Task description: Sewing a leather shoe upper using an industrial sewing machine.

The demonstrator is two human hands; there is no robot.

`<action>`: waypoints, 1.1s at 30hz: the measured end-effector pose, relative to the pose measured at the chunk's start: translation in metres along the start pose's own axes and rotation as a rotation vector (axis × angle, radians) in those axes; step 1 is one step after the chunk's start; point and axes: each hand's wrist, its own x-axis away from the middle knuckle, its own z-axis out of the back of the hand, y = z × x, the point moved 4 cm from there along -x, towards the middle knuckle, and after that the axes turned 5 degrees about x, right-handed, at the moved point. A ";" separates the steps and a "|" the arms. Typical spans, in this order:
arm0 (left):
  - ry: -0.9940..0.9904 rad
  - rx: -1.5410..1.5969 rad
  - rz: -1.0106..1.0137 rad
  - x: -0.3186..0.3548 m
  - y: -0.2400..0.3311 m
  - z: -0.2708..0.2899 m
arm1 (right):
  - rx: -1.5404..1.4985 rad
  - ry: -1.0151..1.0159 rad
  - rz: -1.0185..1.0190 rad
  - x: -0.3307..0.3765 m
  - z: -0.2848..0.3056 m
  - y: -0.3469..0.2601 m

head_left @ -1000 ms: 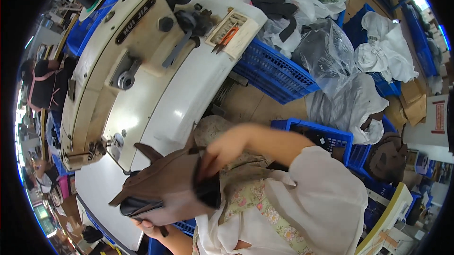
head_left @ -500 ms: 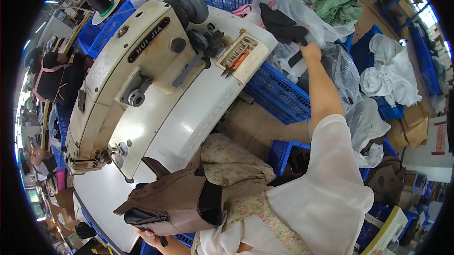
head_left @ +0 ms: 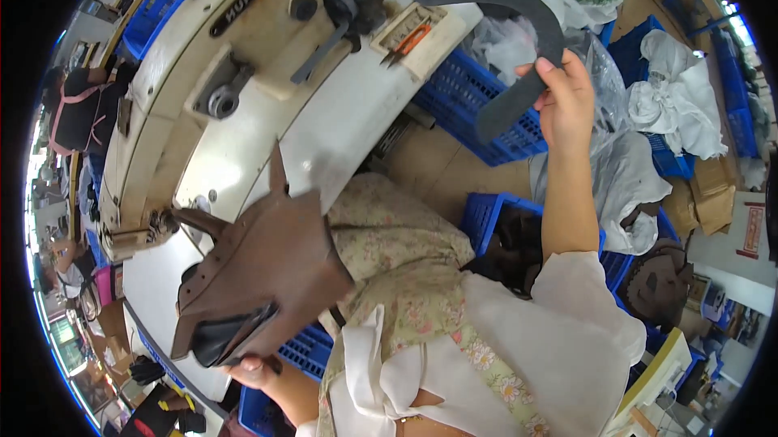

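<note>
My left hand (head_left: 253, 372) grips the lower edge of a brown leather boot upper (head_left: 271, 254), which is tilted above the near side of the sewing machine table. Eyelet holes run along one edge of the upper, and a black lining shows in its opening. Most of the left fingers are hidden beneath the leather. Off to the right, my right hand (head_left: 566, 100) pinches a dark grey, curved flat strip (head_left: 527, 11) between thumb and fingers. The strip is raised above a blue crate, its upper end reaching over the table's corner.
A cream sewing machine (head_left: 162, 137) stands on the white table (head_left: 324, 137), with orange-handled snips (head_left: 409, 40) in a small tray. Blue crates (head_left: 478, 104) with plastic bags and dark pieces line the right. Another person (head_left: 85, 113) is at the far left.
My right hand has lifted the curved strip from the crate's pile and brought it nearer. The boot upper has turned in my left hand, showing more of its broad side.
</note>
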 end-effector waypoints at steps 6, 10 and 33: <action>-0.166 -0.372 -0.052 -0.002 0.012 -0.051 | -0.202 -0.276 -0.140 0.041 -0.069 -0.002; -0.167 -0.180 0.103 0.011 0.007 -0.050 | -0.189 -0.377 -0.175 0.059 -0.089 0.007; -0.194 -0.359 -0.042 0.026 0.035 -0.004 | -0.221 -0.585 -0.343 0.097 -0.132 0.004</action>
